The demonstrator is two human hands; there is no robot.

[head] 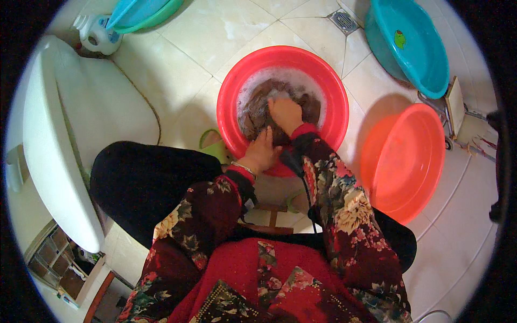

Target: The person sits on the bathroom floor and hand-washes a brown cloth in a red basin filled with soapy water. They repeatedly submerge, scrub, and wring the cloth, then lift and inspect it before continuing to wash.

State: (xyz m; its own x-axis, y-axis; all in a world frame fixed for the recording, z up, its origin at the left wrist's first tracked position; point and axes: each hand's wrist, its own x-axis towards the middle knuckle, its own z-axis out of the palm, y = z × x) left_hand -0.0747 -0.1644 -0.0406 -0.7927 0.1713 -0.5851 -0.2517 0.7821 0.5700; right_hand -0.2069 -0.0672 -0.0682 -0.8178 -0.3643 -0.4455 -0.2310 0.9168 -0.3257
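A round red plastic basin (282, 54) stands on the floor before me, holding soapy water with white foam (251, 78). Dark brown wet cloth (256, 109) lies bunched in it, partly under the suds. My right hand (286, 115) is curled down onto the cloth near the basin's middle, its fingertips hidden in the folds. At the near rim is my left hand (260, 155), with a bracelet on the wrist. Its fingers stretch forward against the cloth and its thumb is spread to the right.
On the right, an orange basin (412, 161) and a teal basin (408, 44) lean on their sides. A white ceramic fixture (109, 97) fills the left. Behind it stand a white jug (101, 36) and blue and green basins (145, 14). A floor drain (343, 21) is set in the tiles.
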